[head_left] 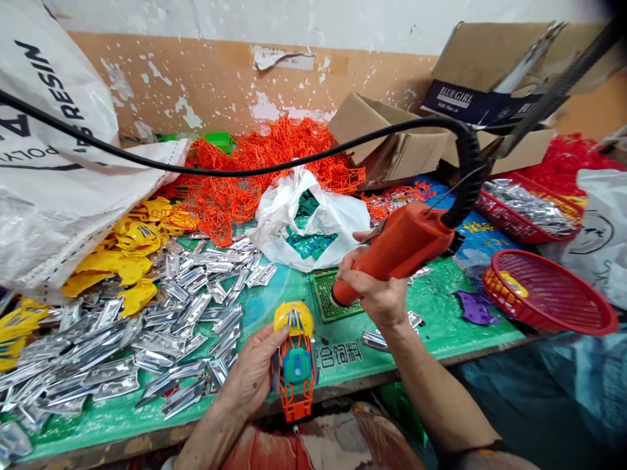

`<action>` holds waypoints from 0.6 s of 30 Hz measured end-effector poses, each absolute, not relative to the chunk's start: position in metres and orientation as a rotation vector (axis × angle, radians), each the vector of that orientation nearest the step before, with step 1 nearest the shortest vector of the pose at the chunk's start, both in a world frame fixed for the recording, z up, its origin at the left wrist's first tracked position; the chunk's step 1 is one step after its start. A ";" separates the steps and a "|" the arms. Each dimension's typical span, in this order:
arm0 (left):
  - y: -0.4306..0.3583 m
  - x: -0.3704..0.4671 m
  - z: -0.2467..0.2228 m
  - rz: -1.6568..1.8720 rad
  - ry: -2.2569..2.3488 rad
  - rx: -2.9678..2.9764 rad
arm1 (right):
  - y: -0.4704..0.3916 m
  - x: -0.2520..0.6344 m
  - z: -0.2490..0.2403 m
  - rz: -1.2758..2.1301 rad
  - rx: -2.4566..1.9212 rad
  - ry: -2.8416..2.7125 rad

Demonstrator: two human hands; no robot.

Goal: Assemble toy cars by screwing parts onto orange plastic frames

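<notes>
My left hand (pixel 255 367) is closed around the side of a toy car (pixel 296 365) at the table's front edge. The car has a yellow hood, an orange cage frame and a green piece in its middle. In my right hand (pixel 385 294) is an orange-red electric screwdriver (pixel 396 245), gripped by its body and tilted, with its nose down to the left. Its tip is not visible. A black cable (pixel 313 160) runs from its upper end. Beneath the nose lies a small green mesh basket (pixel 327 297); whether they touch, I cannot tell.
Silver plastic parts (pixel 161 326) cover the left of the table, beside yellow shells (pixel 132 245). Orange frames (pixel 274 156) pile up behind a white bag (pixel 337 219) of green pieces. At right are a red basket (pixel 563 287), a purple part (pixel 476 307) and cardboard boxes (pixel 411 150).
</notes>
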State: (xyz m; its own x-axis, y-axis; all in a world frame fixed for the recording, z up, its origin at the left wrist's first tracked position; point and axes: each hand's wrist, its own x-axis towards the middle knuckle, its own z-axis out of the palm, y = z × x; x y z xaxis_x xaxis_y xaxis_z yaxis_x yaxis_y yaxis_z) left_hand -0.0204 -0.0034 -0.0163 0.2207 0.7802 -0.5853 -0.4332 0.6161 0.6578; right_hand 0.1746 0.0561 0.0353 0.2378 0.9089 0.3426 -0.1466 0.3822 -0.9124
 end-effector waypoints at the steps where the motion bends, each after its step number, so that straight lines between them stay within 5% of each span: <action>1: -0.004 -0.020 -0.016 0.864 1.046 0.397 | 0.056 0.174 0.036 0.879 -0.888 -1.073; 18: -0.005 -0.017 -0.016 0.844 1.028 0.385 | 0.042 0.171 0.073 1.031 -0.669 -0.994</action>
State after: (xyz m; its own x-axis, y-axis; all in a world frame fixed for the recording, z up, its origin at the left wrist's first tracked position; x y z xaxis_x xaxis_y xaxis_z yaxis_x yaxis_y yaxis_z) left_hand -0.0170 -0.0052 -0.0164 0.2483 0.7671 -0.5915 -0.4304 0.6344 0.6421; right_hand 0.1712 0.0418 0.0730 0.1710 0.9210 0.3500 -0.3838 0.3895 -0.8373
